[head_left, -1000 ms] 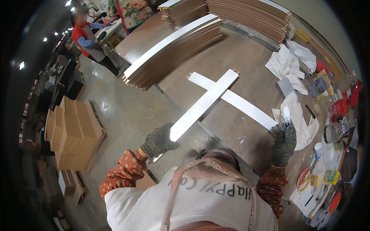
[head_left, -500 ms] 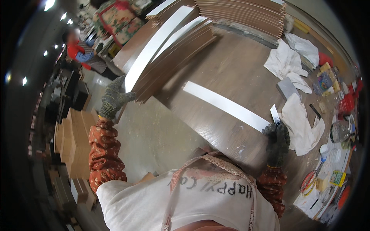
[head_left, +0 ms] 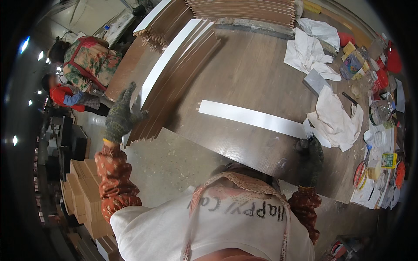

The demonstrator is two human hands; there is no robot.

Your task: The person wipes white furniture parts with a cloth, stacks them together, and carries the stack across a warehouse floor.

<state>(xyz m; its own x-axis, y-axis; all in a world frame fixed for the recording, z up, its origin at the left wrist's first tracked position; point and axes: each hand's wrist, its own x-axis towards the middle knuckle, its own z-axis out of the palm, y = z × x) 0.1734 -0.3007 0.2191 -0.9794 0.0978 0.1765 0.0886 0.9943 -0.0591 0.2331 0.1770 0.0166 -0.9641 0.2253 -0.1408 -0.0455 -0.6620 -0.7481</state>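
My left hand (head_left: 119, 115), in a dark knit glove, is spread open at the near end of a long white strip (head_left: 163, 65). That strip lies on top of a stack of brown boards (head_left: 183, 65) at the table's left. My right hand (head_left: 310, 156), also gloved, has its fingers bunched on the right end of a second white strip (head_left: 254, 118). This one lies flat across the brown table (head_left: 244, 78).
White cloths (head_left: 333, 119) and small tools, tins and tape clutter the table's right side. More brown boards (head_left: 244, 8) are stacked at the far edge. Cardboard boxes (head_left: 80, 191) stand on the floor at left. Two people (head_left: 85, 65) work at the far left.
My left hand lifted one white strip off the table and swung it left onto the board stack, then spread its fingers. My right hand stayed on the other strip's end.
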